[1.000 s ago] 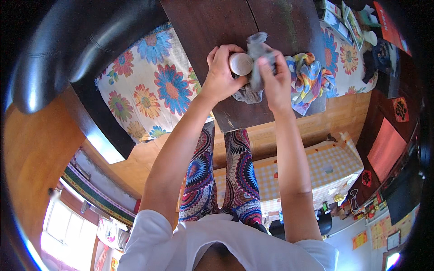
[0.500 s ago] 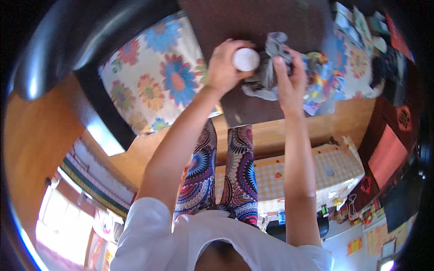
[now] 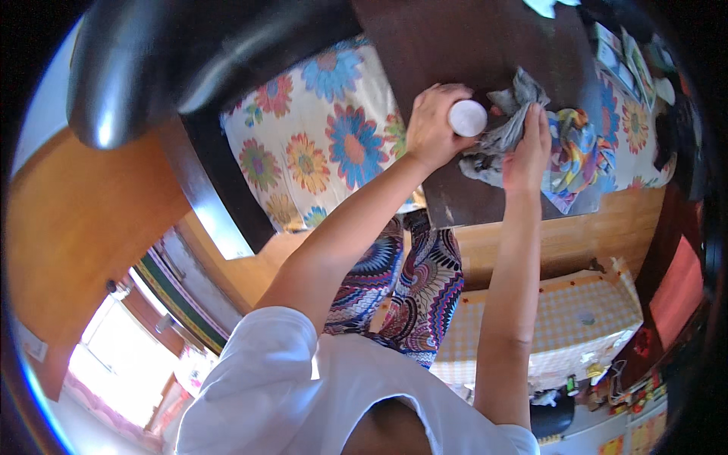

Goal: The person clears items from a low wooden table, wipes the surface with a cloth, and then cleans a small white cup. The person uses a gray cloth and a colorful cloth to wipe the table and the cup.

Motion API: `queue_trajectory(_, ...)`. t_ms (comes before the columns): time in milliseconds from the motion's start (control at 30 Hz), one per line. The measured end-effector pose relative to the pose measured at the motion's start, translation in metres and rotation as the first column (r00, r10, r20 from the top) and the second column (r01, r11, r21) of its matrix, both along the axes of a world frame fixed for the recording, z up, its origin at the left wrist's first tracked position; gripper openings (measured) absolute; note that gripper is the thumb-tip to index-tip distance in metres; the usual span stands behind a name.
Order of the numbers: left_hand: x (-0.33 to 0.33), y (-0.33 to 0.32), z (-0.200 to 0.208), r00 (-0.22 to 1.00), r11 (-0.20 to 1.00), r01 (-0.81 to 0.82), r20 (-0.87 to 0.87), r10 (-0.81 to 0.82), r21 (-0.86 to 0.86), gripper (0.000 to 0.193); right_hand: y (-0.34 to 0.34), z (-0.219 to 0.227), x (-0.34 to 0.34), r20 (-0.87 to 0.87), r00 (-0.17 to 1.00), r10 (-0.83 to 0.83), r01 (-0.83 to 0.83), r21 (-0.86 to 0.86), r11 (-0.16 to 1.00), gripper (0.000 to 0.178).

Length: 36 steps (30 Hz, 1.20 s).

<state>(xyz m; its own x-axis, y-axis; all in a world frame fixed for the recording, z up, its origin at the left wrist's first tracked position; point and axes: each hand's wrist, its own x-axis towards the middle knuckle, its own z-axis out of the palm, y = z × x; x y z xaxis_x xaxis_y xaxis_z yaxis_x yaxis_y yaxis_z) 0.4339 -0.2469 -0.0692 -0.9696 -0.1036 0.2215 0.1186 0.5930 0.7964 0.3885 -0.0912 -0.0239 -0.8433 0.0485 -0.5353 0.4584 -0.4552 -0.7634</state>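
My left hand (image 3: pixel 430 130) is closed round a container with a round white top (image 3: pixel 467 118); its sides are hidden under the fingers. Right beside it, my right hand (image 3: pixel 528 155) pinches a crumpled grey cloth (image 3: pixel 500 139). One end of the cloth sticks up past the fingertips, while the rest bunches toward the container. Whether the cloth touches the container I cannot tell. Both hands are over a dark brown tabletop (image 3: pixel 455 45).
A colourful crumpled cloth or wrap (image 3: pixel 574 152) lies right of my right hand. Flower-patterned seat covers (image 3: pixel 303 144) flank the table. Behind my legs stands a surface with a yellow checked cover (image 3: pixel 569 318). Several papers or booklets (image 3: pixel 618 57) lie at the far right.
The whole view has shifted, so the table and both hands appear farther right. The grey cloth has changed its folds in my right hand. My left hand keeps its hold on the container.
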Motion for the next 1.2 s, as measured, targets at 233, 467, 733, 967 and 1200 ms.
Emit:
queue_trajectory(233,0.005,-0.015,0.006,0.999,0.994,0.003,-0.04,-0.008,-0.109,0.049,0.021,0.012,0.036,0.002,0.973,-0.231,0.23,-0.078,0.97,0.04)
queue_trajectory(467,0.0,-0.029,0.038,0.991,0.967,0.11,-0.048,-0.124,-0.228,0.046,-0.014,0.018,0.057,-0.441,0.898,0.007,0.099,0.217,0.971,0.041)
queue_trajectory(733,-0.006,-0.038,0.03,0.946,0.949,0.316,-0.086,-0.313,0.02,0.056,-0.019,0.02,0.053,-0.41,0.908,-0.088,0.11,0.03,0.993,0.032)
queue_trajectory(967,-0.006,-0.054,0.045,0.794,0.773,0.602,-0.046,-0.607,0.199,0.067,-0.021,0.039,0.071,-0.357,0.918,-0.172,0.232,0.131,0.964,0.033)
queue_trajectory(1200,-0.045,-0.057,0.046,0.652,0.648,0.756,-0.198,-0.732,0.094,0.06,-0.047,0.047,0.1,-0.372,0.923,-0.099,0.21,0.271,0.939,0.035)
